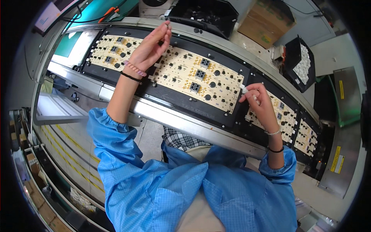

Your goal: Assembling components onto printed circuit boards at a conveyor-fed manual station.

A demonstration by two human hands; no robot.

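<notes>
A cream circuit board [181, 79] with black components lies in a black carrier tray [170, 92] in front of me. At its right end my right hand [262, 104] pinches a small white connector [244, 89] against the board's edge. Another small white piece [256, 100] shows among that hand's curled fingers. My left hand [148, 50] is raised over the gap between this board and the left board [104, 50], its fingertips drawn together at the tray's far edge. Something tiny and dark may be between those fingertips; its kind cannot be made out.
More boards [307, 137] sit in trays to the right along the metal rail [166, 116]. Beyond the line stand a black bin [203, 17] of dark parts, a cardboard box [266, 23] and a black bin of white connectors [303, 65]. Orange-handled pliers [108, 14] lie far left.
</notes>
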